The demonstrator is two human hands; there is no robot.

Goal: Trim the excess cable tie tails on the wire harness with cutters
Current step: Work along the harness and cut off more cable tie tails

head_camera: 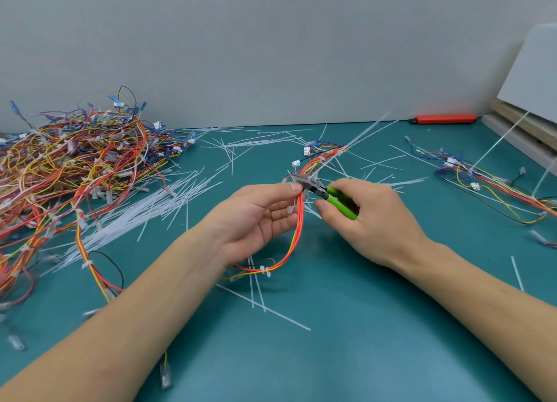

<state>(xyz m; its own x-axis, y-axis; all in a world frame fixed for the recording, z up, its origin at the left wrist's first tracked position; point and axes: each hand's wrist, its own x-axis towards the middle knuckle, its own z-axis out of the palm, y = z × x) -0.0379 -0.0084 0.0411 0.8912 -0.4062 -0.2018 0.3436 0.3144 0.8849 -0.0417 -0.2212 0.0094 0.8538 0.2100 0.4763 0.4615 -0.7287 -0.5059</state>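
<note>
My left hand (259, 217) pinches a wire harness (297, 238) of red, orange and yellow wires just above the teal table. The harness loops down under my palm, with white cable ties (265, 270) on it. My right hand (366, 217) grips green-handled cutters (339, 201). Their metal jaws (304, 181) rest against the harness right at my left fingertips. A long white tie tail (366, 131) sticks up and away from the bundle, blurred.
A big heap of wire harnesses (75, 166) fills the left side. Cut white tie tails (144, 208) litter the teal mat (301, 356). Another harness (494, 187) lies at right. A red utility knife (444, 118) and a white board (533, 79) sit at the back right.
</note>
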